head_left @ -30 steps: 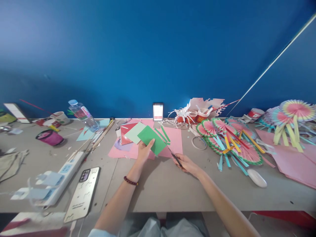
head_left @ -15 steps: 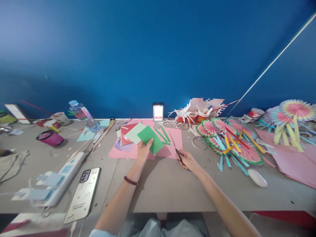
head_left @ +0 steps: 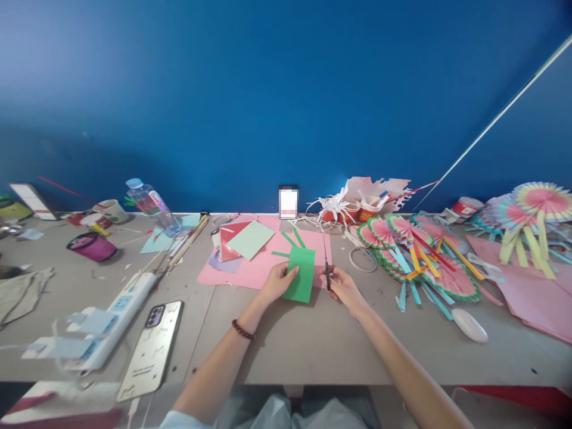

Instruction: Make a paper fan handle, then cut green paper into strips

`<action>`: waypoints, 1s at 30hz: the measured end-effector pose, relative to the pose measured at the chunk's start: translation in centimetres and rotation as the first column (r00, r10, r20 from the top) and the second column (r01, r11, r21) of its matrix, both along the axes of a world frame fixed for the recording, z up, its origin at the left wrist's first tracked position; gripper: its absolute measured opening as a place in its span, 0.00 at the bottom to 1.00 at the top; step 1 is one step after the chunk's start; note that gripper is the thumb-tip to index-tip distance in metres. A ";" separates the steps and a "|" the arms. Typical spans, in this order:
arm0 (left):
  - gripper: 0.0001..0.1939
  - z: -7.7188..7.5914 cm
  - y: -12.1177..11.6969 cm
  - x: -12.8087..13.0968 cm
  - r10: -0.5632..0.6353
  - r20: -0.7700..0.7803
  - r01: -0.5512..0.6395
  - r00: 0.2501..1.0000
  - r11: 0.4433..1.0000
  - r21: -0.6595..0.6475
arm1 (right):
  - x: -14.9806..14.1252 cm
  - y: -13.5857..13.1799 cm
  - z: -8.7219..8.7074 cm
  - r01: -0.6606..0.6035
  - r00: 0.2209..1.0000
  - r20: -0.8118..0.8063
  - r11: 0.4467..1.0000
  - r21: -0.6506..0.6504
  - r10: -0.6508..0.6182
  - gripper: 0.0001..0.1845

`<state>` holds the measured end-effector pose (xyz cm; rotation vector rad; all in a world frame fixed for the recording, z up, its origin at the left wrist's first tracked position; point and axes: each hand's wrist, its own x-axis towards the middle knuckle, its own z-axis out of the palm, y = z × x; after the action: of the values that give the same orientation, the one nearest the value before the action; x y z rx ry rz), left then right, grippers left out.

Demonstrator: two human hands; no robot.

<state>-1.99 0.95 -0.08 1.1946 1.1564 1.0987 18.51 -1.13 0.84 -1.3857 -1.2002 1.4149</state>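
My left hand point(head_left: 277, 282) pinches the left edge of a green paper sheet point(head_left: 302, 274) and holds it just above the grey table point(head_left: 286, 339), over the near edge of a pink sheet point(head_left: 263, 265). My right hand point(head_left: 342, 285) is closed on small dark scissors point(head_left: 327, 269), their blades pointing up and away, just right of the green sheet. Thin green strips point(head_left: 292, 239) lie on the pink sheet behind the green paper. A pale green sheet point(head_left: 250, 239) and a red one point(head_left: 227, 241) lie further left.
Folded paper fans point(head_left: 415, 253) cover the right side, with more fans point(head_left: 531, 208) at the far right. A tape ring point(head_left: 363, 259), red cups point(head_left: 357, 210), a phone point(head_left: 152, 348), a power strip point(head_left: 111, 316), a water bottle point(head_left: 152, 205) and a purple cup point(head_left: 92, 247) stand about.
My left hand brought the green sheet right and nearer, turning it upright. My right hand swung the scissors from slanted to pointing straight away, close beside the sheet.
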 end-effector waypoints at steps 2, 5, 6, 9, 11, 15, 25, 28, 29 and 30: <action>0.15 0.0 0.3 -0.2 -0.014 0.030 0.014 0.999 1.000 -0.003 | -0.1 0.0 0.0 -0.017 1.000 -0.011 1.000 -0.010 0.017 0.28; 0.17 0.1 0.8 -0.5 0.042 0.140 -0.040 0.989 0.999 -0.023 | -0.2 -0.1 0.1 -0.036 0.999 -0.036 0.999 -0.008 0.036 0.27; 0.18 0.2 1.0 -0.6 0.080 0.183 -0.075 0.980 0.997 -0.037 | -0.3 -0.1 0.1 -0.043 0.998 -0.043 0.999 -0.004 0.042 0.27; 0.24 0.4 1.3 -0.9 0.195 0.287 -0.176 0.938 0.980 -0.090 | -0.2 -0.2 -0.1 -0.077 0.996 -0.038 0.997 0.000 0.077 0.26; 0.26 0.5 1.5 -1.1 0.264 0.315 -0.240 0.912 0.964 -0.113 | -0.2 -0.2 -0.3 -0.107 0.994 -0.024 0.994 -0.011 0.106 0.25; 0.23 0.4 1.5 -1.6 0.345 0.278 -0.334 0.897 0.939 -0.089 | -0.2 -0.3 -0.5 -0.145 0.989 -0.031 0.989 -0.001 0.145 0.24; 0.18 1.1 1.1 -1.3 0.382 0.304 -0.341 0.873 0.923 -0.180 | -0.3 -0.5 -0.3 -0.214 0.977 -0.023 0.976 -0.026 0.214 0.25; 0.20 1.4 0.8 -0.9 0.357 0.335 -0.322 0.872 0.934 -0.156 | -0.4 -0.6 -0.5 -0.232 0.973 -0.028 0.971 -0.060 0.231 0.28; 0.21 1.4 0.6 -0.8 0.346 0.333 -0.321 0.877 0.938 -0.129 | -0.5 -0.7 -0.4 -0.239 0.971 -0.031 0.968 -0.070 0.238 0.29; 0.21 1.4 0.4 -0.7 0.336 0.325 -0.321 0.884 0.942 -0.100 | -0.6 -0.9 -0.3 -0.251 0.968 -0.035 0.964 -0.081 0.249 0.29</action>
<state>-2.64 1.37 1.35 0.7472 1.1277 1.4638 17.87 -1.99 0.49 -1.3041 -1.3502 1.6701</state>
